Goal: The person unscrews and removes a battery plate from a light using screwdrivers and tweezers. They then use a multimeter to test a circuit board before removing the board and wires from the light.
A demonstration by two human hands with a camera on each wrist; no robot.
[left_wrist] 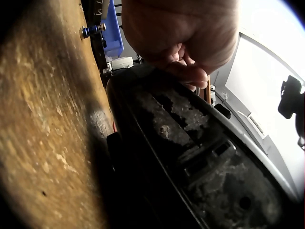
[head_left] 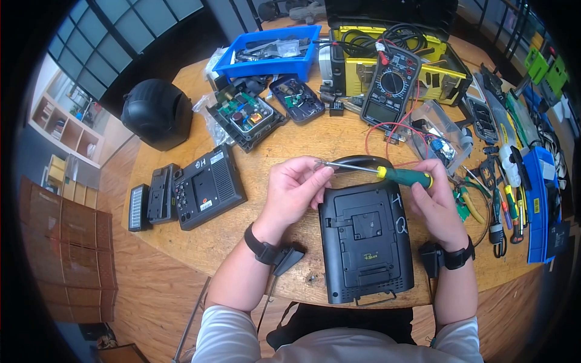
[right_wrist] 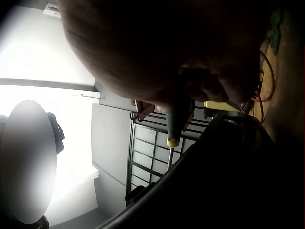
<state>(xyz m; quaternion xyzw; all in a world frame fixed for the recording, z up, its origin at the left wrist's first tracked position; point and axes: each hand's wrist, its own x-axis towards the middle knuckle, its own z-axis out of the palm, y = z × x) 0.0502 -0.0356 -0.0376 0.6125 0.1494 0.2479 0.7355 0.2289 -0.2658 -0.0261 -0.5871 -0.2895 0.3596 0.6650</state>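
In the head view a screwdriver (head_left: 397,176) with a green and yellow handle lies level above the far end of a black device. My right hand (head_left: 437,202) grips its handle. The fingertips and thumb of my left hand (head_left: 296,190) pinch at the tip of the metal shaft; whether a small screw is there too, I cannot tell. The black device (head_left: 367,242) lies back side up, with a curved handle at its far end and white letters on its right edge. The right wrist view shows the handle and yellow collar of the screwdriver (right_wrist: 173,129) below my dark palm.
A multimeter (head_left: 390,85) with red leads leans on a yellow toolbox (head_left: 433,85). Opened electronics (head_left: 242,118) and a second black device (head_left: 209,187) lie left. A blue bin (head_left: 266,63) stands behind. Tools, pliers and a blue tray (head_left: 537,206) crowd the right side.
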